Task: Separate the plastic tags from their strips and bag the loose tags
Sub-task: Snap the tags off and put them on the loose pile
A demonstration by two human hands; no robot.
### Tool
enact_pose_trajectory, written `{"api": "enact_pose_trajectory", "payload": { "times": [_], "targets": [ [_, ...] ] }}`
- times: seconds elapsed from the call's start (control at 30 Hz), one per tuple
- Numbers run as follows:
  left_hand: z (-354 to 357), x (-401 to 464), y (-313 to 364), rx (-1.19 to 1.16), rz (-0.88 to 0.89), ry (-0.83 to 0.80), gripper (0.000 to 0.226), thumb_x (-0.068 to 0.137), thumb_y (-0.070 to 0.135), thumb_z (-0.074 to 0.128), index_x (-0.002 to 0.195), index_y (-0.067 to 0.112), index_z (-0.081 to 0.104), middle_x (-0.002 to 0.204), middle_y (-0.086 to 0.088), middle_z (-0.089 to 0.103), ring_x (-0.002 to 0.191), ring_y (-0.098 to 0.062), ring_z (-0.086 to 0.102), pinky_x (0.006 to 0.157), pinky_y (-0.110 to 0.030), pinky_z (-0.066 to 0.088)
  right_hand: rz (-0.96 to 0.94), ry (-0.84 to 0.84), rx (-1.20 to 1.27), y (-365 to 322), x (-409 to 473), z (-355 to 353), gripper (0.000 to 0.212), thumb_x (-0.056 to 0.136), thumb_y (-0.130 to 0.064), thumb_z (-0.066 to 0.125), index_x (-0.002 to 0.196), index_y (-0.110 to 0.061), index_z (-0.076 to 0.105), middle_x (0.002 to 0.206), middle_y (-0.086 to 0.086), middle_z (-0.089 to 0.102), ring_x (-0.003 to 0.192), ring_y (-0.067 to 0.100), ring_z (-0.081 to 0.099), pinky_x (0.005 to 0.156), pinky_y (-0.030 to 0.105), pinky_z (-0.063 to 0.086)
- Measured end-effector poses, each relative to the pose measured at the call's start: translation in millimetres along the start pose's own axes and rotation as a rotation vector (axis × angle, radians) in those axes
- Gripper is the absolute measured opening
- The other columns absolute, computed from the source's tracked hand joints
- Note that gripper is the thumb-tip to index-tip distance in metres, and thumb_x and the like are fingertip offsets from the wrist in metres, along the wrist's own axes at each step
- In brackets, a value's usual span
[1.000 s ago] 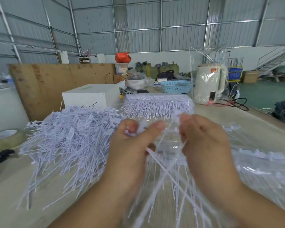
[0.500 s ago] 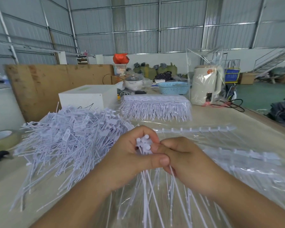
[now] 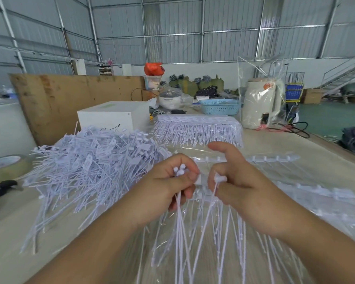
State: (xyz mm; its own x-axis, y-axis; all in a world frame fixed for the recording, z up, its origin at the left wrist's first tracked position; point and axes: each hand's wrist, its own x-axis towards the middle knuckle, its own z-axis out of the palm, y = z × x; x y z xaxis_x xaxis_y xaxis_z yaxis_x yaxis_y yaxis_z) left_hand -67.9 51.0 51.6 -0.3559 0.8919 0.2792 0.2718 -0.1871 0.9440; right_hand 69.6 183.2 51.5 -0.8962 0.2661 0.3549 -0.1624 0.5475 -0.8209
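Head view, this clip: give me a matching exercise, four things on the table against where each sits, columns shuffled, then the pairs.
Things:
1. loose tags
2. tape roll
3. blue basket
4. white box

Places:
A. far side of the table, beside the wrapped kettle
B. left edge of the table
C. big heap left of the hands
D. behind the heap

Pairs: 1-C, 2-B, 3-A, 4-D
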Motion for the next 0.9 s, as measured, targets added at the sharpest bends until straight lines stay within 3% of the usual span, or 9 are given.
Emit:
{"api": "enact_pose_trajectory", "payload": {
  "times": [0.07,0.17,0.27,0.33,0.43,0.63,0.73,0.8,0.9],
  "targets": [
    [1,-1,-1,-0.048,-0.006,-0.093,0.005,0.090,0.027,0.060,0.088,0.028,0.065,0.059,0.000,0.054,0.049,-0.015,0.042,0.047,-0.023,0.029,-0.022,-0.089,-0.126,-1,-1,1,0.085,0.072,-0.021,0.048,0.146,-0.042,0.012,0.086,-0.011,0.057,0.058,0.001,0.053,0.056,0.016,0.042],
    [3,-4,0,0.004,-0.002,-0.210,0.019,0.082,0.035,0.065,0.101,0.034,0.067,0.064,0.002,0.058,0.058,-0.019,0.047,0.053,-0.031,0.032,0.014,-0.164,-0.211,-1,-3,4,0.094,0.072,-0.026,0.048,0.139,-0.062,-0.007,0.098,-0.033,0.056,0.064,-0.001,0.061,0.056,0.013,0.046],
    [2,-5,2,0.118,0.039,-0.231,0.017,0.085,0.024,0.066,0.098,0.036,0.069,0.067,0.015,0.063,0.056,-0.004,0.054,0.050,-0.020,0.037,-0.022,-0.149,-0.242,-1,-4,6,0.099,0.074,-0.027,0.050,0.140,-0.060,-0.015,0.100,-0.034,0.047,0.076,0.003,0.064,0.060,0.014,0.047],
    [3,-5,2,0.136,0.073,-0.212,0.019,0.087,0.013,0.062,0.096,0.027,0.071,0.070,0.020,0.065,0.056,-0.001,0.053,0.051,-0.013,0.040,-0.023,-0.141,-0.243,-2,-3,6,0.100,0.074,-0.025,0.052,0.140,-0.060,-0.015,0.102,-0.033,0.045,0.076,0.005,0.064,0.059,0.015,0.046],
    [3,-4,0,0.118,0.077,-0.123,0.016,0.084,0.008,0.060,0.093,0.017,0.070,0.063,0.013,0.060,0.055,-0.005,0.052,0.055,-0.011,0.040,-0.019,-0.132,-0.273,-3,-3,6,0.102,0.072,-0.025,0.052,0.138,-0.064,-0.015,0.106,-0.028,0.044,0.070,0.008,0.061,0.058,0.020,0.046],
    [5,-4,2,0.182,0.077,-0.098,0.026,0.078,0.006,0.058,0.087,0.025,0.073,0.072,-0.006,0.063,0.056,-0.009,0.052,0.060,-0.019,0.043,-0.018,-0.169,-0.344,-6,-7,7,0.101,0.073,-0.026,0.052,0.136,-0.066,-0.016,0.106,-0.036,0.039,0.076,0.004,0.061,0.064,0.026,0.054],
    [6,-2,2,0.223,0.075,0.029,0.023,0.071,0.007,0.056,0.076,0.024,0.070,0.060,0.007,0.060,0.052,-0.008,0.050,0.055,-0.022,0.040,-0.043,-0.141,-0.362,-6,-7,7,0.100,0.071,-0.026,0.049,0.136,-0.065,-0.016,0.105,-0.038,0.035,0.070,0.003,0.057,0.060,0.022,0.048],
    [7,-4,4,0.216,0.053,-0.021,0.024,0.072,0.006,0.056,0.076,0.024,0.071,0.063,0.010,0.061,0.053,-0.007,0.051,0.056,-0.021,0.043,-0.054,-0.142,-0.352,-6,-7,8,0.100,0.072,-0.025,0.049,0.135,-0.065,-0.017,0.106,-0.037,0.035,0.071,0.001,0.057,0.060,0.016,0.046],
    [12,-9,6,0.202,0.021,-0.229,0.035,0.074,0.000,0.055,0.084,0.029,0.072,0.069,0.015,0.061,0.058,-0.003,0.051,0.058,-0.017,0.045,-0.047,-0.155,-0.368,-4,-6,9,0.100,0.074,-0.024,0.052,0.135,-0.064,-0.016,0.109,-0.039,0.034,0.079,-0.002,0.059,0.063,0.013,0.045]
  ]
}}
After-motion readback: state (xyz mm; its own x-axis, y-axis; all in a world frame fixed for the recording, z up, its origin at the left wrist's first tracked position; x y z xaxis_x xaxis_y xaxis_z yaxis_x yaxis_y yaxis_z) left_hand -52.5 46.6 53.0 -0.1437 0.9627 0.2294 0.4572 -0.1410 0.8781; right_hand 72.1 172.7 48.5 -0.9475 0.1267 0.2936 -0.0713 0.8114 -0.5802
